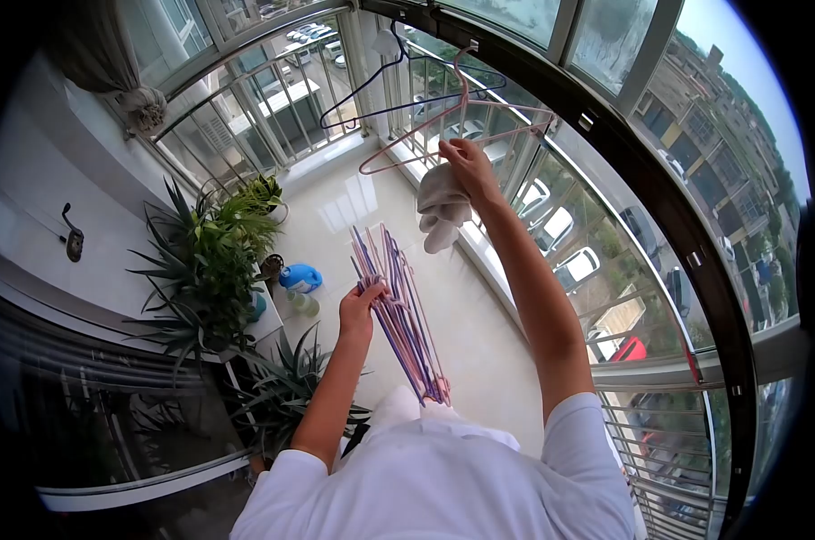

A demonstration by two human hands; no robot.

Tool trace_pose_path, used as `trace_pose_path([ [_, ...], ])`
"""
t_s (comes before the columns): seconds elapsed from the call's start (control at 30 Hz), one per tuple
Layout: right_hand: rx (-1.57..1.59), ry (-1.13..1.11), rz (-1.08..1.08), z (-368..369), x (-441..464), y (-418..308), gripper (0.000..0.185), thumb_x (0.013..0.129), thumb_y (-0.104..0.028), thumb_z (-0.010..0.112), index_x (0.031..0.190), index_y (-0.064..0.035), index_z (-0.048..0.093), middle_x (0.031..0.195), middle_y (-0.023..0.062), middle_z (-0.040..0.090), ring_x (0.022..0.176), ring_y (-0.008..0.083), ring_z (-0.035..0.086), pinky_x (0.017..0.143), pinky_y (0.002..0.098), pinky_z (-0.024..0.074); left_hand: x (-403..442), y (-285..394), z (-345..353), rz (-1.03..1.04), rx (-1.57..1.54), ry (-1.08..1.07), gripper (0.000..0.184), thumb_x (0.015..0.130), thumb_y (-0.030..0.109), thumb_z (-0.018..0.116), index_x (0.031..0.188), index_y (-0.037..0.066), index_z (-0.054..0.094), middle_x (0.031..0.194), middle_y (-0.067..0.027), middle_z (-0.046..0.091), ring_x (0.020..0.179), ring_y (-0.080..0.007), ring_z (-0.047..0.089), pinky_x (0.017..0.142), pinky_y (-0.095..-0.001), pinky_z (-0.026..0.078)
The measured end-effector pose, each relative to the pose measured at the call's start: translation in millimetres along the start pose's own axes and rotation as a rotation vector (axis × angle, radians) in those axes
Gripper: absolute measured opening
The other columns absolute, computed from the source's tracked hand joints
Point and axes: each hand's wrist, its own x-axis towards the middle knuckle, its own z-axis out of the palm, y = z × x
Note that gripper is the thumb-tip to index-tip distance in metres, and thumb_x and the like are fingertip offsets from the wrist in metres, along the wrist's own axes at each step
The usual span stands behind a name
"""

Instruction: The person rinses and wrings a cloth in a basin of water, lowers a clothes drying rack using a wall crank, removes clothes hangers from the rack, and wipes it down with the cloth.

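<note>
Hangers (406,328) sit bunched in the closed left hand (361,303); the right hand (468,166), fingers curled, grips pale cloth (443,205) near 1 pink hanger (464,97).

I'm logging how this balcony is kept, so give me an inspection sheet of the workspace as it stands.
Surface: pale, glossy floor.
Job's things: bundle of hangers, pink and purple-blue; pale cloth; pink hanger and blue hanger hanging up by the dark rail.
Clutter: potted plants; blue bottle on the floor, left side.
Hands: left hand closed on the bundle; right hand raised at the pink hanger, holding the cloth; whether it also grips that hanger is unclear.
Cables: nothing seen.
Surroundings: windows, railings, tied curtain, parked cars outside.
</note>
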Motion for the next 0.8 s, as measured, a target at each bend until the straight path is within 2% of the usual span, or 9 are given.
trace_pose_path([
  [0.07,0.172,0.075,0.09,18.1,26.4,-19.9,0.043,0.083,-0.028,0.064,0.106,0.0069,0.057,0.092,0.0146,0.065,0.083,0.0199,0.062,0.073,0.029,0.0482,7.5,3.2,-5.4,0.024,-0.006,0.035,0.014,0.077,0.003,0.066,0.089,-0.003,0.062,0.079,-0.009,0.064,0.072,-0.0176,0.061,0.07,-0.0269,0.046],
  [0.17,0.4,-0.012,-0.003,39.5,65.2,-14.0,0.036,0.083,-0.022,0.065,0.104,0.006,0.057,0.085,0.0125,0.065,0.077,0.0177,0.062,0.069,0.0273,0.0485,18.3,17.0,-16.8,0.056,-0.04,0.037,0.015,0.077,0.003,0.065,0.09,-0.002,0.062,0.08,-0.0091,0.064,0.073,-0.0181,0.061,0.071,-0.0274,0.047],
  [0.2,0.43,0.01,-0.038,46.9,68.7,-20.1,0.026,0.083,-0.015,0.063,0.099,0.0049,0.056,0.079,0.0109,0.065,0.071,0.0169,0.062,0.066,0.0262,0.0485,21.5,23.5,-19.1,0.058,-0.063,0.064,0.016,0.077,0.003,0.065,0.092,-0.002,0.061,0.081,-0.0094,0.064,0.074,-0.0188,0.061,0.071,-0.0282,0.047],
  [0.3,0.405,-0.057,-0.146,56.8,61.9,-32.6,0.019,0.089,-0.016,0.058,0.094,0.0015,0.054,0.082,0.0115,0.064,0.073,0.0176,0.062,0.067,0.0276,0.0516,44.6,31.6,-37.7,0.083,-0.106,0.066,0.018,0.077,0.003,0.066,0.093,-0.002,0.061,0.081,-0.0098,0.064,0.075,-0.0191,0.061,0.071,-0.0286,0.047],
  [0.33,0.392,-0.085,-0.191,58.2,55.4,-36.7,0.011,0.088,-0.008,0.054,0.09,0.0027,0.054,0.078,0.0106,0.064,0.07,0.0159,0.062,0.066,0.0262,0.0493,50.8,34.6,-41.2,0.09,-0.104,0.058,0.017,0.076,0.003,0.066,0.092,-0.002,0.061,0.081,-0.0097,0.064,0.075,-0.0192,0.061,0.071,-0.0288,0.047],
  [0.43,0.29,-0.211,-0.292,50.7,32.9,-45.4,0.011,0.09,-0.009,0.052,0.09,0.0023,0.053,0.077,0.0094,0.064,0.071,0.0151,0.062,0.067,0.026,0.0491,76.1,48.1,-51.0,0.072,-0.048,0.037,0.016,0.076,0.003,0.066,0.091,-0.002,0.061,0.081,-0.0097,0.064,0.075,-0.0194,0.061,0.072,-0.0288,0.047],
  [0.57,-0.065,-0.439,-0.073,36.3,-18.0,-43.9,0.011,0.091,-0.011,0.052,0.088,-0.0005,0.055,0.075,0.0071,0.063,0.071,0.0139,0.06,0.069,0.0279,0.0478,108.1,68.1,-41.2,0.068,-0.034,0.032,0.016,0.076,0.003,0.067,0.09,-0.003,0.062,0.08,-0.0093,0.064,0.074,-0.0163,0.06,0.073,-0.0264,0.046],
  [0.7,-0.445,-0.638,0.067,47.0,-47.3,10.1,0.01,0.088,-0.011,0.054,0.083,-0.0015,0.057,0.074,0.0071,0.063,0.069,0.0148,0.059,0.065,0.0303,0.0471,129.8,93.6,-14.8,0.042,-0.008,-0.082,0.019,0.079,0.009,0.068,0.093,-0.001,0.061,0.08,-0.0081,0.064,0.076,-0.0156,0.06,0.074,-0.0275,0.046],
  [0.8,-0.417,-0.75,0.241,67.2,-52.9,62.9,0.012,0.086,-0.013,0.056,0.085,-0.0012,0.058,0.076,0.0094,0.064,0.069,0.0174,0.06,0.066,0.0311,0.0471,142.6,97.9,0.6,0.056,0.028,-0.166,0.032,0.083,0.027,0.066,0.099,0.0,0.058,0.083,-0.007,0.063,0.08,-0.0143,0.058,0.079,-0.0274,0.043],
])
